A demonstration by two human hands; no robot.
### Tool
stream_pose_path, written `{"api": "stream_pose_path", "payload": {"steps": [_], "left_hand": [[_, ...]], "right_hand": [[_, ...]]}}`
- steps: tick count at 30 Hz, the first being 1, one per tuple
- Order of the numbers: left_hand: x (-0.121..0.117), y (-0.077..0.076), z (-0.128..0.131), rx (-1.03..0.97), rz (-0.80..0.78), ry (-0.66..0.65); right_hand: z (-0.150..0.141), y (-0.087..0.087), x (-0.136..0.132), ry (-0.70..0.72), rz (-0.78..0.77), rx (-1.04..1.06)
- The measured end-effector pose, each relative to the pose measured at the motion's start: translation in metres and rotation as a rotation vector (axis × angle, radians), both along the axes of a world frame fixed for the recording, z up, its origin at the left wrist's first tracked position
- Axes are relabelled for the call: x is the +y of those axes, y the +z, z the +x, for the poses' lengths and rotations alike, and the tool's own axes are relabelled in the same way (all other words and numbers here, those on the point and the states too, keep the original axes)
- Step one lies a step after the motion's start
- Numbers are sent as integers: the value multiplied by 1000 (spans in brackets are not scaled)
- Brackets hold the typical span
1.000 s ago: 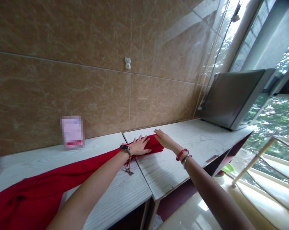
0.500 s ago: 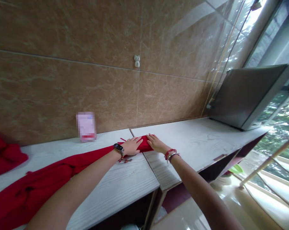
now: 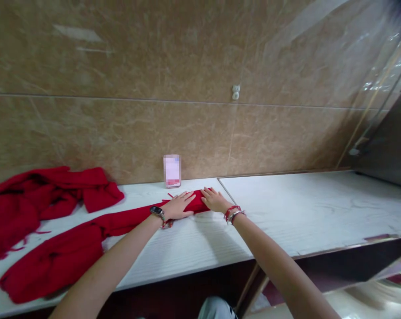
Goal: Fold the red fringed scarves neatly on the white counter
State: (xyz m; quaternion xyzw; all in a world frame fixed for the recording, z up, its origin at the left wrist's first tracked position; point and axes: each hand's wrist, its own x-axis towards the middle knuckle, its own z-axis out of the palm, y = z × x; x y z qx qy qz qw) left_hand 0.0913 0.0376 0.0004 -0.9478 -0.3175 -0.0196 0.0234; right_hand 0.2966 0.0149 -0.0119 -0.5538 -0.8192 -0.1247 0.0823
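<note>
A long red scarf lies along the white tabletop, narrow towards the right and bunched into a wide heap at the left. My left hand rests palm down near its right end, fingers spread. Across the end itself lies my right hand, its fingers also apart and flat. Between the hands, a folded or rolled piece of the scarf shows. Thin red fringe strands stick out behind my left hand. What is under the palms is hidden.
Another heap of red fabric with fringe lies at the back left. A pink, blurred-out upright object leans against the tiled wall. A white cat-shaped piece is on the wall. At far right stands a dark appliance.
My view has turned left, bringing the second red heap into sight. Both hands and the scarf's end have shifted left of the tabletop seam, still flat on the fabric.
</note>
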Motion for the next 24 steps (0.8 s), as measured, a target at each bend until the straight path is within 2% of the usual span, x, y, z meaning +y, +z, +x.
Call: {"api": "stream_pose_path", "payload": {"steps": [2, 3, 6, 9, 12, 14, 16, 19, 22, 24], "left_hand": [[-1, 1, -2, -51, -44, 6], [-1, 0, -2, -79, -64, 10], [1, -6, -3, -174, -87, 22], [6, -15, -9, -210, -68, 37], [10, -21, -15, -149, -85, 31], [11, -21, -16, -112, -106, 29], [10, -20, -17, -102, -106, 32], [6, -14, -19, -112, -64, 25], [1, -3, -27, -119, -20, -6], [-2, 4, -33, -113, -22, -19]], "right_hand": [[-9, 14, 0, -115, -53, 55], [-13, 20, 1, -131, -32, 77], [-26, 25, 2, -71, 57, 77], [-33, 9, 2, -47, 53, 33], [-31, -9, 2, -59, 76, 33], [-27, -15, 3, -49, 76, 24], [-23, -13, 4, -25, 55, -1], [-20, 0, 5, 24, 24, -13], [-22, 15, 6, -21, 40, 64], [-26, 19, 4, -47, 55, 97]]}}
